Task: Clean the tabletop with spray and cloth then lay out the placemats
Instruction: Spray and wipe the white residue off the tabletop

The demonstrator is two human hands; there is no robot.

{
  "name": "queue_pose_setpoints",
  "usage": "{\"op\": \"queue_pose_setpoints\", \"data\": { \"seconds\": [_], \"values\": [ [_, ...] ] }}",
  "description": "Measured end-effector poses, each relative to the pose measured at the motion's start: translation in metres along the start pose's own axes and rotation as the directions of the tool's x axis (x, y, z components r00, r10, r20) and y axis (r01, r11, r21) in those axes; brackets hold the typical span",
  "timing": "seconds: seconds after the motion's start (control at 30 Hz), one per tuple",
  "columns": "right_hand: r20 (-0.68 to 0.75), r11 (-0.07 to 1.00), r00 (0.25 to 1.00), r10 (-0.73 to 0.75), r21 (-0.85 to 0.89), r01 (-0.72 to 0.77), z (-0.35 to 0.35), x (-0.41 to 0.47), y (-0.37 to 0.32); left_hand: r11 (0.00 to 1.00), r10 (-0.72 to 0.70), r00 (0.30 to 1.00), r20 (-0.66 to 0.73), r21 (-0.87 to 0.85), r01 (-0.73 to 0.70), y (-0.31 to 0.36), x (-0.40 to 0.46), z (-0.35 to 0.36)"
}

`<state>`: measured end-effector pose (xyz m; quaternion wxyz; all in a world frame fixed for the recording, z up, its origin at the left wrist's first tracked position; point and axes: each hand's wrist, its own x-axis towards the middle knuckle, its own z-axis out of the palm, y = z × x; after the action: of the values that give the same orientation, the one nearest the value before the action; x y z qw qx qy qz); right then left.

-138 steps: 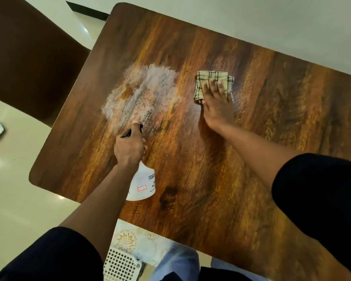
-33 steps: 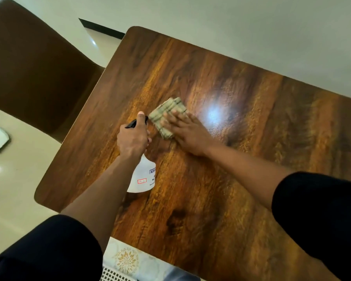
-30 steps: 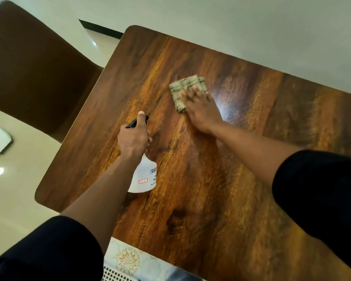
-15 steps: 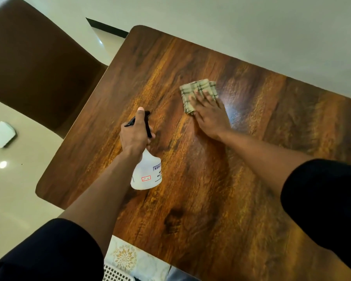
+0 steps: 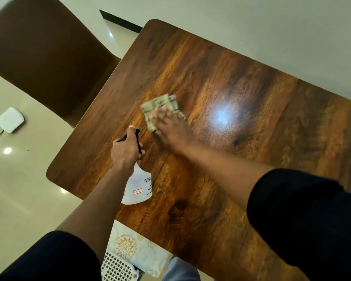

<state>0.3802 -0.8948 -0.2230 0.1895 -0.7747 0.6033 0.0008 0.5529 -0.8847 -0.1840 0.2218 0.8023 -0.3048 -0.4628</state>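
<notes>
The wooden tabletop (image 5: 241, 138) filled most of my view, its grain dark and glossy with a bright patch of reflected light just right of where I was working, and no spray residue that I could make out. A brown chair (image 5: 45, 53) stood at its far left corner. Under the near edge sat a white perforated basket (image 5: 118, 268) with a patterned sheet, gold medallion on pale ground (image 5: 130, 246), lying over it; I judged that to be a placemat, though too little of it showed to be sure.

My right hand (image 5: 170, 128) lay flat on the folded checked cloth (image 5: 160, 104), fingers stretched out and pressing it against the wood near the middle of the table; the hand and cloth were blurred. My left hand (image 5: 126, 151) was wrapped round the neck of the white spray bottle (image 5: 138, 187), held just above the table beside the cloth, with a finger by the black trigger (image 5: 138, 138); I could not tell whether it was squeezing.

So I was in the wiping step, with no mat on the table yet. Next I judged I needed to carry the cloth over the right and near parts, then put bottle and cloth aside before reaching for the mats.
</notes>
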Motion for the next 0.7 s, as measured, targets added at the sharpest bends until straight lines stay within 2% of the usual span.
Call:
{"op": "queue_pose_setpoints", "data": {
  "seconds": [0.1, 0.27, 0.33, 0.4, 0.53, 0.63, 0.7],
  "values": [
    [-0.007, 0.989, 0.99, -0.141, 0.038, 0.141, 0.038, -0.048, -0.041, 0.999, -0.038, 0.998, -0.059, -0.006, 0.038, -0.011, 0.0, -0.006],
    [-0.048, 0.994, 0.993, -0.108, 0.005, 0.108, 0.045, -0.09, -0.013, 1.0, 0.0, 0.999, -0.051, 0.025, 0.001, -0.019, -0.012, -0.004],
    [-0.049, 0.998, 0.998, 0.037, 0.056, -0.035, 0.031, -0.093, 0.015, 0.999, 0.029, 0.999, -0.031, 0.025, -0.028, -0.021, -0.021, 0.001],
    [-0.081, 0.97, 0.969, 0.231, 0.096, -0.224, 0.019, -0.095, 0.047, 1.0, 0.027, 0.999, -0.026, -0.008, -0.027, -0.025, -0.03, 0.004],
    [-0.116, 0.82, 0.814, 0.569, 0.156, -0.551, -0.001, -0.116, 0.104, 0.999, 0.033, 0.999, -0.012, -0.011, -0.033, -0.036, -0.044, 0.007],
    [-0.064, 0.692, 0.695, 0.716, 0.201, -0.694, -0.003, -0.124, 0.109, 0.999, 0.047, 0.999, -0.014, -0.003, -0.047, -0.045, -0.051, 0.005],
    [-0.062, 0.681, 0.688, 0.723, 0.231, -0.695, 0.005, -0.123, 0.088, 0.999, 0.036, 0.999, -0.024, 0.009, -0.036, -0.052, -0.053, 0.002]
  ]
}}
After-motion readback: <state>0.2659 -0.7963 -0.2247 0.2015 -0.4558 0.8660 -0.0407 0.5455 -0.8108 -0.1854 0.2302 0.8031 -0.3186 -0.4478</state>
